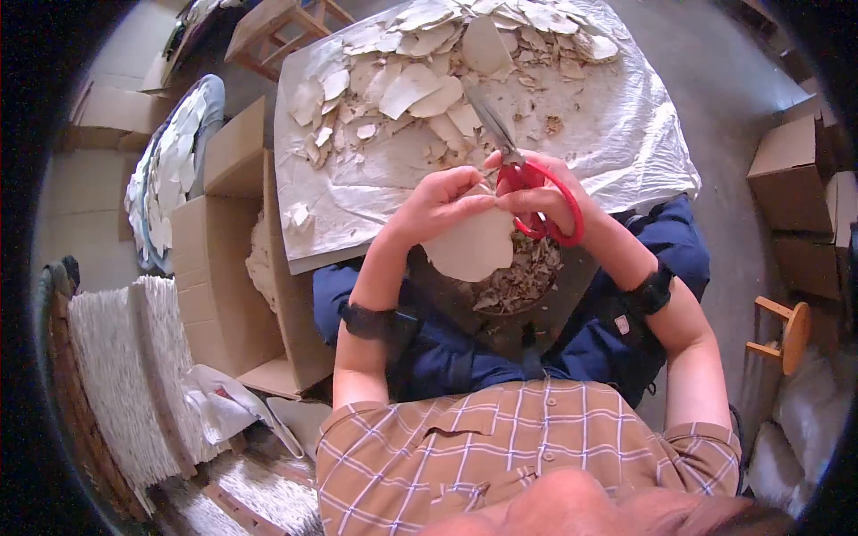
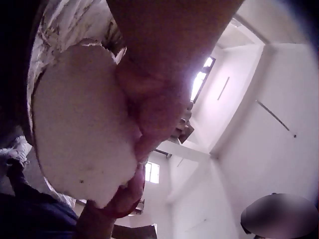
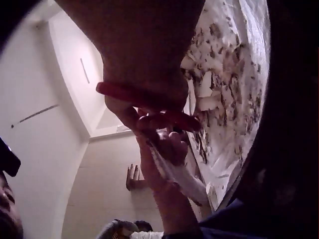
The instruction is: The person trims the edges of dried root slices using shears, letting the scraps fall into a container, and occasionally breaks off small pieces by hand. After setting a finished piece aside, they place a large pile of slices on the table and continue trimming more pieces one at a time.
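Observation:
My left hand [image 1: 444,204] pinches a thin, flat, off-white piece [image 1: 469,246] by its upper edge. The piece is broad and rounded with an uneven rim, and its pale face fills much of the left wrist view [image 2: 84,124]. In my right hand [image 1: 536,189] is a pair of scissors [image 1: 505,147] with red handles [image 3: 144,99]; the metal blades point away over the table. The right thumb and fingertips meet the left fingertips at the piece's top edge. Below the piece, a container of small brown-and-white scraps [image 1: 518,286] sits between the knees.
A table under white sheeting [image 1: 375,192] carries a heap of similar flat pieces [image 1: 420,85] and crumbs. An open cardboard box [image 1: 223,268] stands at the left, beside a round tray of white pieces [image 1: 170,179]. Stacked white sheets [image 1: 125,375] lie lower left; a small wooden stool [image 1: 791,339] is at right.

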A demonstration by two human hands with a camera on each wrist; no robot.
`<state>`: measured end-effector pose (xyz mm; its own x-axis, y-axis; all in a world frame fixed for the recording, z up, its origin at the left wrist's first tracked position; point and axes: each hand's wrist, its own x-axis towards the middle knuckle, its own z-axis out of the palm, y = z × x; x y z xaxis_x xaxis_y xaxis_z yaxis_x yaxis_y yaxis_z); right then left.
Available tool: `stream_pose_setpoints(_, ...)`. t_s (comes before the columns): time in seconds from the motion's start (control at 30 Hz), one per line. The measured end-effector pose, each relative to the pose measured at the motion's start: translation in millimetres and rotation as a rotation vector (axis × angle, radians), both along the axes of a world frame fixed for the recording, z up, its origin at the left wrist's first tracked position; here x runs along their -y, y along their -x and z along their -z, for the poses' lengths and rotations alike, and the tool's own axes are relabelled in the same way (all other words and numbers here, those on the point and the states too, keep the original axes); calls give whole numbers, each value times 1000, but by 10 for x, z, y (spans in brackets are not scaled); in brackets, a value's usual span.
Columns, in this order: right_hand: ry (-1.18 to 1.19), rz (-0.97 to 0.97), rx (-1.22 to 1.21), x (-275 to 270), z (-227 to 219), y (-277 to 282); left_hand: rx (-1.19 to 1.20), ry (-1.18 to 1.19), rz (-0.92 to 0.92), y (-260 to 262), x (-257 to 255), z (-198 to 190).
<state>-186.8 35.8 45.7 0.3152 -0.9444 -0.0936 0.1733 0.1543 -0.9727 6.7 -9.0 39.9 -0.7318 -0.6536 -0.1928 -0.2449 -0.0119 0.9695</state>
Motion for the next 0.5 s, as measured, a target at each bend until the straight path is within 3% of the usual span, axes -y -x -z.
stream_pose_setpoints(0.1, -123, 12, 140, 37, 1, 16, -117, -105, -46, 77, 6, -20)
stream_pose_setpoints(0.17, -167, 186, 184, 78, 70, 0, -144, -90, -179, 128, 19, 49)
stream_pose_setpoints(0.2, -167, 182, 185, 97, 75, -2, -143, -89, -182, 130, 26, 122)
stream_pose_setpoints(0.3, -240, 242, 416, 158, 112, 25, -275, -266, -262, 102, 65, 243)
stream_pose_setpoints(0.37, -224, 266, 338, 186, 129, 75, -421, -438, -379, 39, 103, 196)
stream_pose_setpoints(0.4, -209, 288, 257, 194, 111, 86, -420, -437, -379, 9, 123, 207)
stream_pose_setpoints(0.5, -188, 245, 68, 124, 36, 36, -650, -496, -612, -51, 209, 290)
